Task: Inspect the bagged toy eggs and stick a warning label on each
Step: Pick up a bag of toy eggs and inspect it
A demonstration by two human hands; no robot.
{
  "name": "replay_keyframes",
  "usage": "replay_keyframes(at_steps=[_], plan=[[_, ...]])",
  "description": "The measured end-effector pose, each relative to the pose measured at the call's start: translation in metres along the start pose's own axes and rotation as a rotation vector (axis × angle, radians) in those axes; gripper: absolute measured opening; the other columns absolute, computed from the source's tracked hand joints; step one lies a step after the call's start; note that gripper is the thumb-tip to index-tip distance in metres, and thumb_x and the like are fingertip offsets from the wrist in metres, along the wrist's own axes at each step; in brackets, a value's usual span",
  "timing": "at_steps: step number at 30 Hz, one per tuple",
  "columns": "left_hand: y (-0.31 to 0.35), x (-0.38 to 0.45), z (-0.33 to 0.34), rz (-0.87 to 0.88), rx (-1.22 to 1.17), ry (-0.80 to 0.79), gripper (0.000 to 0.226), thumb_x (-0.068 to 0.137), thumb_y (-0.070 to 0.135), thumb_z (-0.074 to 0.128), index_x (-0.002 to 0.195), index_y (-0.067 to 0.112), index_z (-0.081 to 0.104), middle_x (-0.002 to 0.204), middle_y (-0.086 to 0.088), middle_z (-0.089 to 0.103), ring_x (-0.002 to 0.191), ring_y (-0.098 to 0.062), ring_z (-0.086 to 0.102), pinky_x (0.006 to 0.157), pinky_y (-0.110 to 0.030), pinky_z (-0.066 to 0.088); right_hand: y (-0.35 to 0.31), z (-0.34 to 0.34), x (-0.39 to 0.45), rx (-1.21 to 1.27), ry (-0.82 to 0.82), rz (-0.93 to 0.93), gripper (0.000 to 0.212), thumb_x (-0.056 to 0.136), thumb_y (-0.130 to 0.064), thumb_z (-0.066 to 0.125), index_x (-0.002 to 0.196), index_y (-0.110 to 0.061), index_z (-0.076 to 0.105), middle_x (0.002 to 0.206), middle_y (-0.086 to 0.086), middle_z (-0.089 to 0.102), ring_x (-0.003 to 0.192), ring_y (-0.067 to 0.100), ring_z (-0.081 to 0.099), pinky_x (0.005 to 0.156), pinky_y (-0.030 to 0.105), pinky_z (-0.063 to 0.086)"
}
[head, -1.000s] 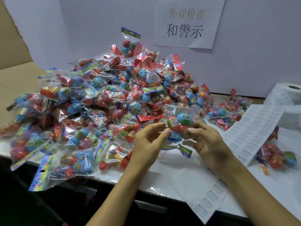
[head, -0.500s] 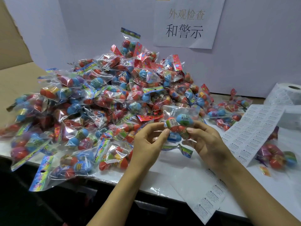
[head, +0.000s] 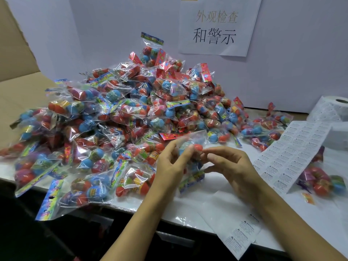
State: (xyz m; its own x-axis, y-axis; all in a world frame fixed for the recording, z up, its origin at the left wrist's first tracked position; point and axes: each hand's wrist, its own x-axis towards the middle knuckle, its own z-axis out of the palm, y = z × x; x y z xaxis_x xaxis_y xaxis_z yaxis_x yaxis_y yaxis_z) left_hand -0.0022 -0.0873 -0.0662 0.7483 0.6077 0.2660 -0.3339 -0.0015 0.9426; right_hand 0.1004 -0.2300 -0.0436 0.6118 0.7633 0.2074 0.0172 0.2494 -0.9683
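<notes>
While both hands, left hand (head: 170,167) and right hand (head: 232,169), are pinching the bag of eggs (head: 192,147), its slippery, light film is likely favouring edge grips.

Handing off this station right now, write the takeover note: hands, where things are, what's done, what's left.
Left hand and right hand both pinch one bag of toy eggs above the table edge; it is blurred, so whether it carries a label is unclear.
Big pile of bags sits left and behind, apparently unprocessed.
Label sheet lies right, with a label roll behind it and a label strip near the front edge.
A few bags lie right, possibly finished.
Left: nearly the whole pile.
</notes>
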Motion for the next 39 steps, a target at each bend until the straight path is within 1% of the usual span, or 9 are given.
replay_keyframes(at_steps=[3,7,14,16,19,23,28,33,39], plan=[[0.003,0.003,0.0,-0.114,-0.145,0.063,0.03,0.088,0.037,0.063,0.105,0.016,0.074,0.107,-0.02,0.072,0.102,-0.041,0.069,0.086,-0.053,0.059,-0.003,-0.004,0.002,-0.017,0.137,-0.022,0.018,0.074,-0.026,0.087,0.088,-0.017,0.081,0.081,0.008,0.073,0.074,0.02,0.068,0.059,0.026,0.054],[0.009,0.003,0.0,-0.238,-0.246,0.005,0.033,0.102,0.034,0.051,0.107,0.016,0.078,0.12,-0.021,0.071,0.117,-0.042,0.066,0.1,-0.053,0.052,-0.004,-0.005,0.003,-0.028,0.226,-0.007,0.028,0.065,-0.044,0.08,0.086,-0.026,0.08,0.082,0.001,0.07,0.072,0.014,0.063,0.054,0.025,0.048],[0.014,-0.002,0.003,-0.376,-0.155,-0.133,0.045,0.103,0.045,0.041,0.102,0.024,0.081,0.11,-0.016,0.076,0.094,-0.025,0.075,0.073,-0.036,0.062,-0.003,-0.004,0.003,-0.112,0.16,0.021,0.024,0.066,-0.043,0.08,0.08,-0.023,0.078,0.077,0.002,0.069,0.072,0.014,0.062,0.056,0.024,0.047],[0.013,-0.002,0.003,-0.355,-0.143,-0.127,0.045,0.104,0.044,0.043,0.107,0.018,0.079,0.11,-0.022,0.074,0.093,-0.028,0.075,0.075,-0.039,0.063,-0.002,-0.004,0.004,-0.113,0.155,0.023,0.02,0.064,-0.039,0.081,0.073,-0.023,0.076,0.072,0.003,0.066,0.067,0.013,0.06,0.054,0.024,0.046],[0.008,0.0,0.003,-0.222,-0.083,-0.02,0.031,0.098,0.036,0.058,0.092,0.015,0.081,0.094,-0.016,0.076,0.088,-0.031,0.072,0.08,-0.044,0.06,-0.001,-0.005,0.004,-0.084,0.158,0.017,0.02,0.062,-0.035,0.083,0.069,-0.018,0.075,0.067,0.007,0.063,0.06,0.015,0.055,0.053,0.024,0.045],[0.004,0.003,-0.003,-0.104,-0.042,0.067,0.015,0.092,0.02,0.071,0.082,0.019,0.081,0.083,-0.006,0.076,0.079,-0.016,0.072,0.066,-0.026,0.058,-0.002,-0.005,0.005,-0.042,0.187,0.033,0.023,0.059,-0.034,0.083,0.07,-0.015,0.077,0.068,0.007,0.065,0.06,0.014,0.058,0.052,0.024,0.048],[0.007,0.003,-0.001,-0.146,-0.17,0.069,0.015,0.082,0.031,0.073,0.081,0.019,0.082,0.08,-0.003,0.076,0.073,-0.012,0.072,0.061,-0.022,0.057,-0.004,-0.006,0.006,0.023,0.193,0.036,0.022,0.068,-0.027,0.076,0.079,-0.008,0.077,0.067,0.006,0.065,0.06,0.012,0.06,0.053,0.023,0.051],[0.003,0.003,-0.001,-0.141,-0.153,0.069,0.026,0.093,0.036,0.064,0.077,0.022,0.08,0.078,-0.001,0.075,0.072,-0.011,0.072,0.064,-0.021,0.057,-0.003,-0.006,0.005,0.011,0.168,0.022,0.03,0.071,-0.031,0.074,0.084,-0.005,0.077,0.069,0.006,0.063,0.064,0.013,0.058,0.054,0.023,0.051],[0.004,0.005,-0.003,-0.202,-0.111,-0.033,0.036,0.084,0.056,0.074,0.092,0.021,0.081,0.106,-0.009,0.076,0.103,-0.025,0.072,0.083,-0.033,0.059,-0.001,-0.009,0.005,0.046,0.18,0.018,0.029,0.066,-0.034,0.078,0.082,-0.009,0.08,0.07,0.008,0.063,0.064,0.016,0.059,0.055,0.026,0.051]])
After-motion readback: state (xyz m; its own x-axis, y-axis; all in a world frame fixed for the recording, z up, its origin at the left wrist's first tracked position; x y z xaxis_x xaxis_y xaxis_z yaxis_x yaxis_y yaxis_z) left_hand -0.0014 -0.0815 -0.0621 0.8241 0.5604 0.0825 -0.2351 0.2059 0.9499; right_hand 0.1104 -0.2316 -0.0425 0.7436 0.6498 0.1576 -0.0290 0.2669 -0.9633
